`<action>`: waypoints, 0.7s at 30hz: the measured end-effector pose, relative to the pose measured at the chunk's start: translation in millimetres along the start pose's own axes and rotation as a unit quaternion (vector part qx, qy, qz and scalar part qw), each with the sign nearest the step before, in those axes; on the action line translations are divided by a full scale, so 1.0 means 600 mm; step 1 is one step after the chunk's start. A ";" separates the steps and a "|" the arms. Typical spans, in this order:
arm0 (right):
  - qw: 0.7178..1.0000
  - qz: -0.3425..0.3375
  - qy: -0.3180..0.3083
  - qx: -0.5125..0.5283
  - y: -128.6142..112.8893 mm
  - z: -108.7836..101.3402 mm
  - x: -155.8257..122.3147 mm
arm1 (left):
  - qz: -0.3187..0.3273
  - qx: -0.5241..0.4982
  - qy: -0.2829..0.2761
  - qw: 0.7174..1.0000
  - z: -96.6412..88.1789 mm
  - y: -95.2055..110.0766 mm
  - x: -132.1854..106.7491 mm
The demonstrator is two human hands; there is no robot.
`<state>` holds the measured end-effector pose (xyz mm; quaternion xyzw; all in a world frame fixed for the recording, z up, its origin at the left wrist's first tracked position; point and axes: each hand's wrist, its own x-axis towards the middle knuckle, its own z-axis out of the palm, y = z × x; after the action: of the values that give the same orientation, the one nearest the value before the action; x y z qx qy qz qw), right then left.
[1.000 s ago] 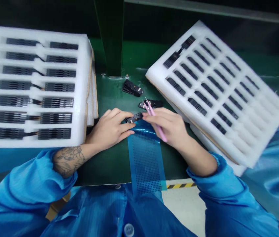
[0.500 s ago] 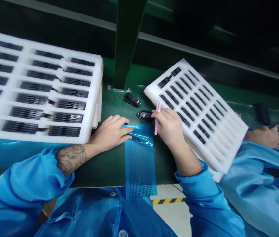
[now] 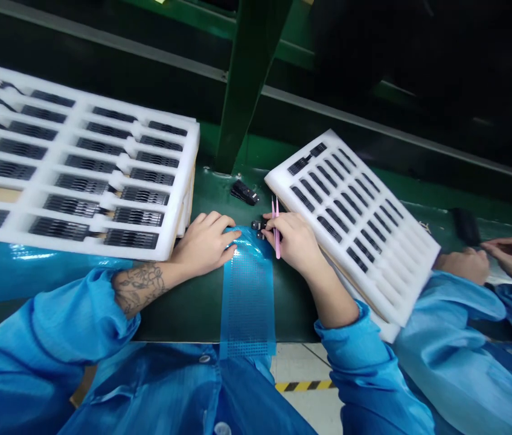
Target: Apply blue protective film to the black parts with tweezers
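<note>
My left hand (image 3: 205, 243) lies on the green bench with its fingertips pressing the top end of a blue perforated film strip (image 3: 247, 296). My right hand (image 3: 293, 241) is closed around pink tweezers (image 3: 276, 232) and also touches a small black part (image 3: 258, 225) at the strip's upper right corner. A second small black part (image 3: 244, 192) lies further back on the bench, apart from both hands.
A white foam tray (image 3: 79, 175) of dark parts stands at the left; another white foam tray (image 3: 351, 217) is tilted at the right. A green post (image 3: 244, 84) rises behind. A co-worker's hands (image 3: 491, 257) in blue sleeves work at the far right.
My right hand went from the strip to the black part lying behind it and has drawn it toward the strip. The left hand stays on the strip. The view has swung right.
</note>
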<state>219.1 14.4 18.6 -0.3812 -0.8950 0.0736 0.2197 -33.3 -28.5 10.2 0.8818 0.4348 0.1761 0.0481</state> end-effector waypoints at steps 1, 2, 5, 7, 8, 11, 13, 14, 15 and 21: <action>1.000 0.007 0.007 0.004 -0.001 0.001 -0.001 | -0.004 0.005 0.008 1.000 0.000 0.003 0.001; 1.000 0.011 0.013 0.007 -0.002 0.002 -0.002 | -0.003 0.005 0.018 1.000 0.000 0.007 0.002; 1.000 0.014 0.018 0.019 -0.001 0.001 -0.005 | 0.012 -0.023 0.032 0.999 0.005 0.018 0.008; 0.999 0.015 0.006 0.028 0.000 -0.002 -0.006 | 0.008 -0.049 0.025 0.998 0.011 0.023 0.017; 0.999 0.014 -0.001 0.032 0.001 -0.003 -0.006 | 0.000 -0.057 0.018 0.998 0.014 0.024 0.022; 0.999 0.007 -0.012 0.035 0.001 -0.003 -0.006 | -0.031 -0.072 0.009 0.997 0.024 0.023 0.041; 0.999 0.004 -0.010 0.031 0.001 -0.002 -0.006 | -0.047 -0.082 0.009 0.995 0.030 0.020 0.051; 1.000 0.004 -0.009 0.029 0.001 -0.001 -0.006 | -0.050 -0.089 0.009 0.995 0.032 0.019 0.055; 1.000 0.002 -0.011 0.025 0.001 -0.001 -0.006 | -0.049 -0.096 0.009 0.994 0.034 0.017 0.058; 0.999 -0.009 -0.050 -0.020 0.001 -0.003 -0.006 | -0.039 -0.111 -0.004 0.993 0.033 0.013 0.060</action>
<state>222.7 12.4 18.9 -0.3735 -0.9094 0.0727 0.1677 -0.4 -3.4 3.2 0.8542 0.4463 0.2179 0.1537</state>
